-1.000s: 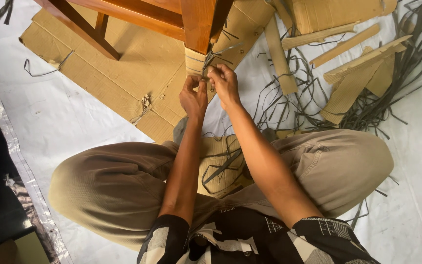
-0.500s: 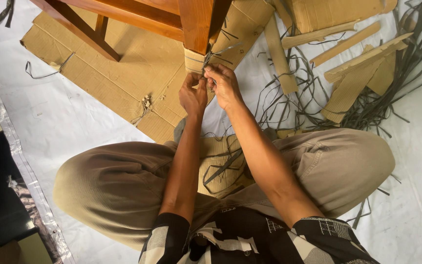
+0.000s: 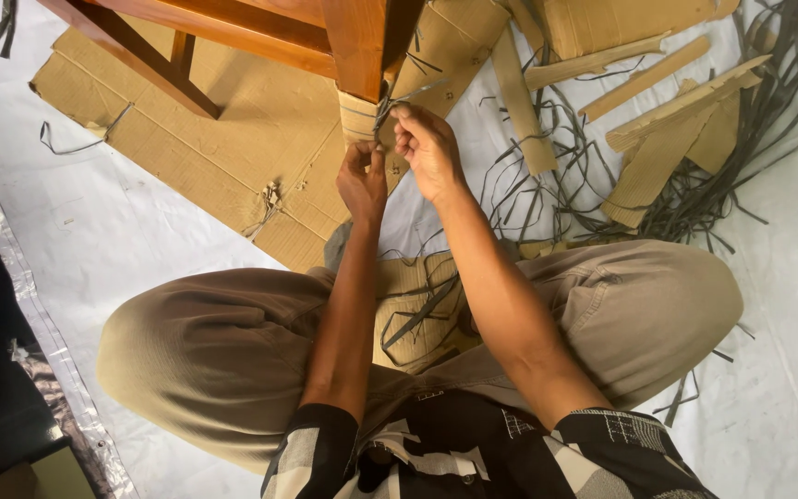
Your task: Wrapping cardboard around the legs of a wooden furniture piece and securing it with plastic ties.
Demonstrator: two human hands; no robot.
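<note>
Head view: I am pinching a thin dark strap (image 3: 397,100) with my right hand (image 3: 429,152), fingers shut tight on it. My left hand (image 3: 362,180) is pressing on the cardboard wrap (image 3: 357,115), just below the wooden leg (image 3: 355,42). I cannot tell if it is gripping. The strap is looking thin, bendy and slippery, so I am holding it close to the wrap.

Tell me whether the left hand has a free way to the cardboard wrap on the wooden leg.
Probably yes: the left hand already sits against the cardboard wrap on the wooden leg, nothing between them.
</note>
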